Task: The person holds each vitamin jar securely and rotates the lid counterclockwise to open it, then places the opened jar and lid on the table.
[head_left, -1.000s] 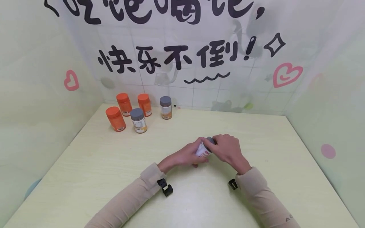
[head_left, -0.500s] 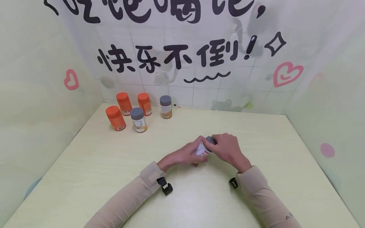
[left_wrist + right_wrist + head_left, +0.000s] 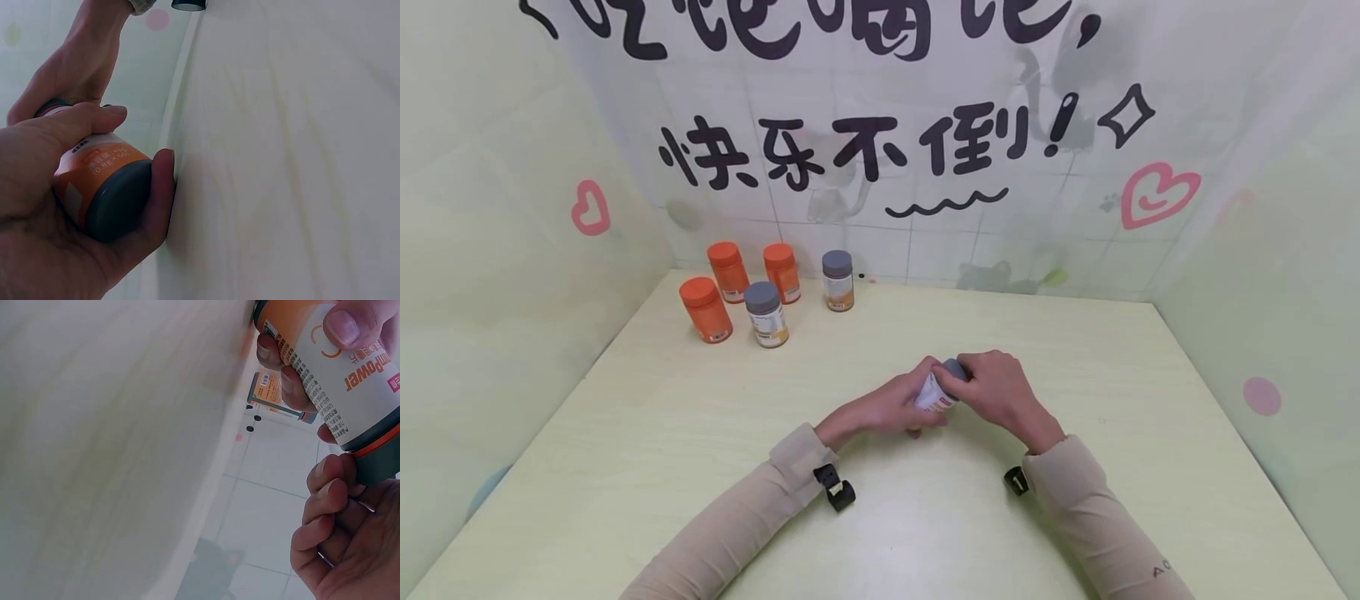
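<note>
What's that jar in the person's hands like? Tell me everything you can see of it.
The jar is round, with a white and orange wrap carrying orange lettering and dark print. Its gray lid is on, edged by a thin orange-red ring; its base is dark. It looks plastic. It is tilted above the table. The left hand grips the body, the right hand the lid. Its contents are hidden.

Apparently a tabletop booth (image 3: pixel 1240 275); pale table (image 3: pixel 895 533), back wall (image 3: pixel 917 250) with black lettering (image 3: pixel 871 162), decorated side walls (image 3: pixel 497 292)
</note>
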A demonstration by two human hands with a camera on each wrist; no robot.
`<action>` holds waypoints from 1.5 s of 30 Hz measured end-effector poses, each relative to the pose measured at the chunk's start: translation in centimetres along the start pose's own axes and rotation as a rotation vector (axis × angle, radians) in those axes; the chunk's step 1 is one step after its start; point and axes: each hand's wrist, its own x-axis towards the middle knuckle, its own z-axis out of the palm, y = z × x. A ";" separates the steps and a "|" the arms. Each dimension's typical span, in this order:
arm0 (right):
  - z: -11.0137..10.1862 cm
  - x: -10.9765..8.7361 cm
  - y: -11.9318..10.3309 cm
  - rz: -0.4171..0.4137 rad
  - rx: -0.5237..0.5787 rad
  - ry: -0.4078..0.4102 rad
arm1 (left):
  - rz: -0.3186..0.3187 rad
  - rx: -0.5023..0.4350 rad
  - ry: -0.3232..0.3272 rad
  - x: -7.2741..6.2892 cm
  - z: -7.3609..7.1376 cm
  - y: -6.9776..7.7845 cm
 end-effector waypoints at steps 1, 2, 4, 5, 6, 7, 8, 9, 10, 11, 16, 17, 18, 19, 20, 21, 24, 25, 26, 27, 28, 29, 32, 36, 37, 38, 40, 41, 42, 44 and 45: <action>0.0 0.0 0.0 0.001 0.007 -0.002 | -0.002 0.002 -0.001 0.0 0.0 0.0; 0.0 0.0 0.0 0.003 0.010 -0.005 | -0.004 0.006 -0.002 0.0 -0.1 0.0; -0.1 0.0 -0.1 0.010 0.019 -0.014 | -0.007 0.014 -0.002 -0.1 -0.2 0.1; -0.1 0.0 -0.1 0.014 0.022 -0.018 | -0.009 0.017 -0.001 -0.1 -0.2 0.1; -0.1 0.0 0.0 0.019 0.024 -0.023 | -0.008 0.019 -0.002 -0.1 -0.2 0.1; -0.1 -0.1 0.0 0.024 0.024 -0.026 | -0.007 0.023 -0.003 0.0 -0.2 0.1; -0.1 -0.1 0.0 0.027 0.021 -0.028 | -0.005 0.026 -0.003 0.0 -0.2 0.1; -0.1 -0.2 0.0 0.029 0.019 -0.029 | -0.003 0.026 -0.003 0.0 -0.1 0.0; -0.1 -0.2 0.0 0.030 0.017 -0.030 | -0.005 0.024 -0.003 0.1 -0.1 0.0; -0.1 -0.2 0.0 0.028 0.015 -0.030 | -0.006 0.022 -0.003 0.1 -0.1 0.0; 0.1 -0.1 -0.3 0.010 0.020 -0.024 | -0.012 0.001 0.007 -0.2 -0.2 -0.3; 0.2 0.0 -0.3 0.005 0.021 -0.027 | -0.015 -0.002 0.008 -0.3 -0.2 -0.4; 0.3 0.1 -0.4 0.002 0.022 -0.031 | -0.019 -0.004 0.011 -0.3 -0.2 -0.5; 0.4 0.1 -0.4 -0.002 0.025 -0.035 | -0.025 -0.006 0.012 -0.4 -0.2 -0.5; 0.5 0.2 -0.5 -0.004 0.025 -0.039 | -0.028 -0.008 0.013 -0.5 -0.2 -0.5; 0.5 0.2 -0.5 -0.008 0.024 -0.040 | -0.030 -0.010 0.014 -0.6 -0.3 -0.6; 0.6 0.1 -0.4 -0.009 0.022 -0.035 | -0.021 -0.009 0.013 -0.5 -0.2 -0.6; 0.5 0.1 -0.4 -0.007 0.021 -0.031 | -0.016 -0.009 0.013 -0.5 -0.2 -0.6; 0.5 0.0 -0.3 -0.007 0.018 -0.026 | -0.011 -0.007 0.013 -0.4 -0.2 -0.6; 0.5 0.0 -0.3 -0.006 0.017 -0.024 | -0.008 -0.007 0.012 -0.3 -0.2 -0.5; 0.5 0.0 -0.2 -0.006 0.016 -0.023 | -0.007 -0.007 0.012 -0.3 -0.2 -0.5; 0.5 0.0 -0.2 -0.008 0.015 -0.021 | -0.008 -0.005 0.012 -0.2 -0.2 -0.5; 0.5 -0.1 -0.2 -0.008 0.014 -0.024 | -0.011 -0.005 0.012 -0.2 -0.1 -0.5; 0.3 -0.1 -0.2 -0.002 0.020 -0.038 | -0.016 -0.010 0.011 -0.2 -0.1 -0.4; 0.3 -0.1 -0.2 0.000 0.019 -0.043 | -0.018 -0.010 0.010 -0.2 -0.1 -0.4; 0.2 -0.1 -0.3 -0.001 0.020 -0.050 | -0.020 -0.009 0.010 -0.2 -0.1 -0.4; 0.1 -0.1 -0.3 0.000 0.028 -0.062 | -0.021 -0.007 0.010 -0.3 -0.1 -0.4; 0.1 -0.1 -0.3 0.000 0.031 -0.067 | -0.023 -0.003 0.011 -0.3 -0.1 -0.4; 0.0 -0.1 -0.3 0.000 0.033 -0.070 | -0.025 0.000 0.012 -0.3 -0.1 -0.4; 0.0 -0.1 -0.3 -0.001 0.040 -0.073 | -0.024 0.003 0.015 -0.3 -0.1 -0.4; 0.1 -0.1 -0.3 0.001 0.042 -0.074 | -0.024 0.002 0.013 -0.3 -0.1 -0.4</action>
